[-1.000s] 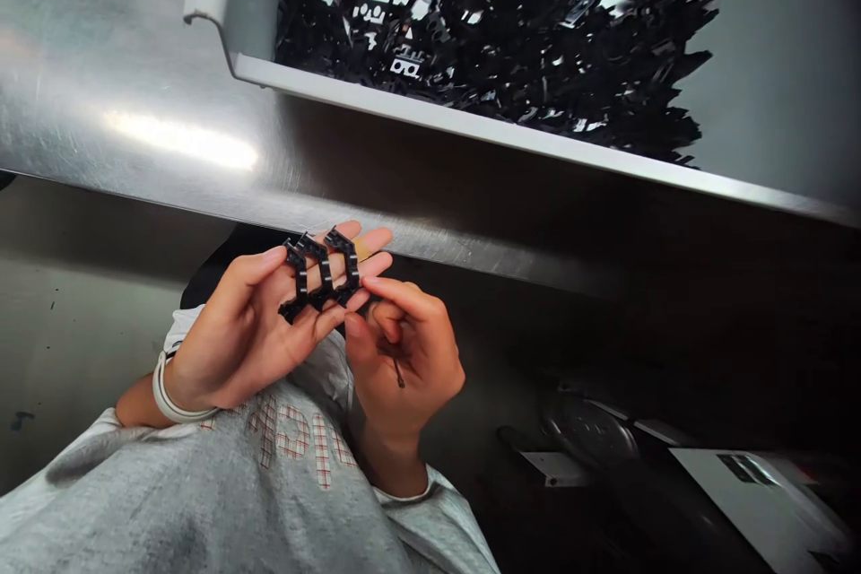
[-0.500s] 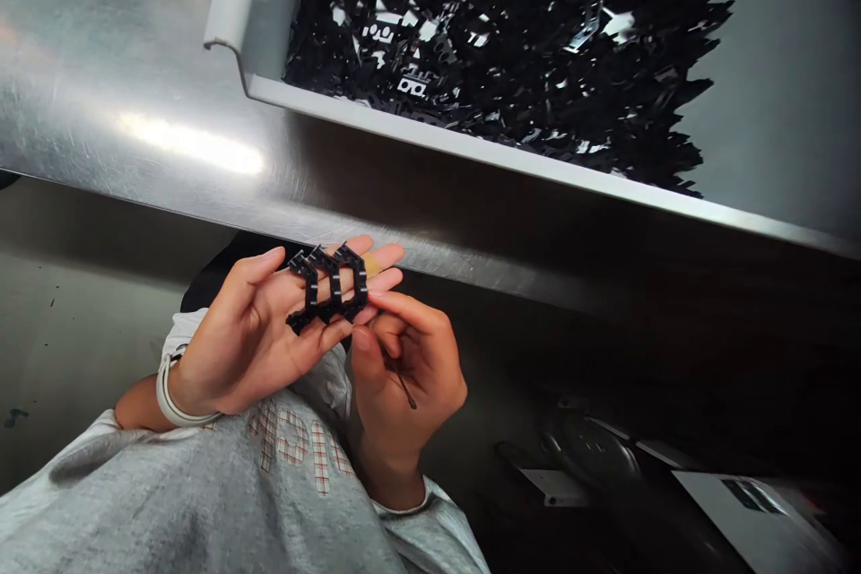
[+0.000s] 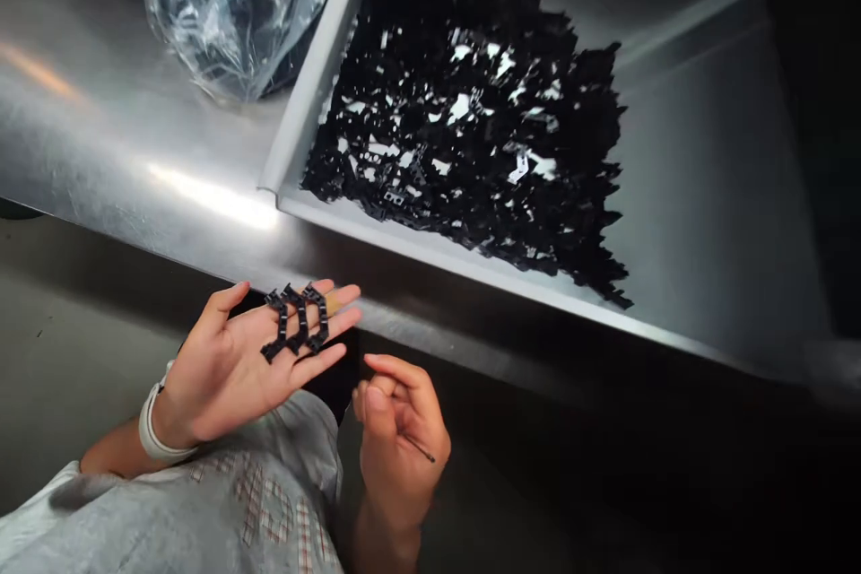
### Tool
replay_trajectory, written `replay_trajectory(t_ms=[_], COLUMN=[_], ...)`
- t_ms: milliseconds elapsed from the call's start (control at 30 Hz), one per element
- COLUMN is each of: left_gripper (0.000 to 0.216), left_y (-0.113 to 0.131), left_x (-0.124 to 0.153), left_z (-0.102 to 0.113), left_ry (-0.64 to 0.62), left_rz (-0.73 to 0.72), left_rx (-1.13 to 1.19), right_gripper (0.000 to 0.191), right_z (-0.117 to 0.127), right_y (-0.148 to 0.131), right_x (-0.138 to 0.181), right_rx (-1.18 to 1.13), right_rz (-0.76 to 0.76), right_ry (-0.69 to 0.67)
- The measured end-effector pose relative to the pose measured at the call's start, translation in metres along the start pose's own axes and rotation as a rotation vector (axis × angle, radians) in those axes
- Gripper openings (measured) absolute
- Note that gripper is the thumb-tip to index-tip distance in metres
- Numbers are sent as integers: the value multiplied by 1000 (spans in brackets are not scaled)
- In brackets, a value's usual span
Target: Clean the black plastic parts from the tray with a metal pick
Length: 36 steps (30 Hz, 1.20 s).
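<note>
My left hand (image 3: 225, 377) lies palm up and open below the table's edge, thumb spread away. Three linked black plastic clips (image 3: 296, 332) rest across its stretched fingers. My right hand (image 3: 400, 439) hangs just to the right and lower, apart from the clips, its fingers curled closed with the forefinger arched over the thumb. A thin dark sliver (image 3: 421, 449) shows at its side; I cannot make out what it is. A white band (image 3: 152, 430) circles my left wrist.
A steel tray (image 3: 430, 249) on the steel table (image 3: 121, 143) holds a big heap of black plastic parts (image 3: 471, 134). A crumpled clear plastic bag (image 3: 229, 9) lies left of the tray. My grey shirt (image 3: 202, 520) fills the lower left.
My right hand let go of the clips and dropped away to the lower right. My left thumb lifted off and the hand flattened. The view swung up, showing more of the tray and the bag.
</note>
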<state>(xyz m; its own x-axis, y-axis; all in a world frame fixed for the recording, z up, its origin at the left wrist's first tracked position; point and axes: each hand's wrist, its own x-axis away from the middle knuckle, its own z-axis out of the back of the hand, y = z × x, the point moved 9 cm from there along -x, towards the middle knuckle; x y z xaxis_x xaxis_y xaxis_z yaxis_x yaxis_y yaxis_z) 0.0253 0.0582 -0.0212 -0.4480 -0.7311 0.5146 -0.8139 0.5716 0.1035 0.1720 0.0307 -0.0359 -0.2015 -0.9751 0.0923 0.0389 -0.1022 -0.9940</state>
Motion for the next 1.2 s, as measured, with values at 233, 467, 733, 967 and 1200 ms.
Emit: replay_trajectory(t_ms=[233, 467, 733, 967, 1200], left_gripper=[43, 39, 40, 25, 54], left_y=[126, 251, 274, 134, 55], left_x=[31, -22, -53, -38, -118], left_z=[7, -133, -160, -182, -161], left_ry=[423, 178, 197, -295, -582], left_rz=[-557, -944, -1018, -713, -190], left_rx=[-130, -649, -1092, -2176, -2851], right_gripper=[33, 49, 51, 47, 30], right_z=[9, -2, 16, -24, -44], right_y=[36, 37, 43, 31, 12], right_x=[-20, -28, -12, -26, -22], right_rx=[-31, -52, -72, -11, 129], right_rz=[-158, -174, -193, -60, 59], right_ry=[9, 98, 109, -325, -440])
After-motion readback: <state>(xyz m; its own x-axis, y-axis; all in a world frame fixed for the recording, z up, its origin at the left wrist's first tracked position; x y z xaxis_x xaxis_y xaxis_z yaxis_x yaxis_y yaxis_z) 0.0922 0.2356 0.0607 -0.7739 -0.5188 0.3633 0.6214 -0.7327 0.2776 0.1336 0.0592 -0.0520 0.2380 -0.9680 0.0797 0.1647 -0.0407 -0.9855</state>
